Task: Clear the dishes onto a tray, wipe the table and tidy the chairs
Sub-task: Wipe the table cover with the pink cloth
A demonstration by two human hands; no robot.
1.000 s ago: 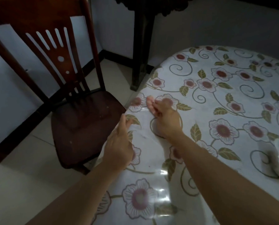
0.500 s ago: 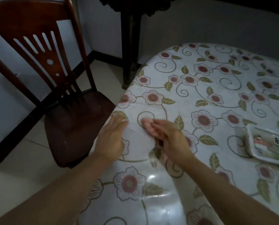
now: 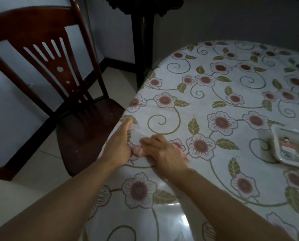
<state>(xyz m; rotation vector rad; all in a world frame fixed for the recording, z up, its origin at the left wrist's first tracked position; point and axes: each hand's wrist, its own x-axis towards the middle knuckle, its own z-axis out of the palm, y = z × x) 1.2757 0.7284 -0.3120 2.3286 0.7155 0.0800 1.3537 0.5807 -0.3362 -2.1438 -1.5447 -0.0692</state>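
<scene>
Both hands have slid nearer: right hand (image 3: 164,151) clutching pink cloth (image 3: 139,152), left hand (image 3: 120,142) flat, empty.

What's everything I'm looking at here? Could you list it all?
Table: one, floral white cover, centre and right.
Chair: one, dark wood, left of the table.
Tray: one, white, right edge of the table.
Cloth: one, pink, near the table's left edge, under the right hand.
Dark furniture leg: one, behind the table.
Left hand: open, flat at the table's edge, beside the cloth.
Right hand: pressing on the cloth.
</scene>
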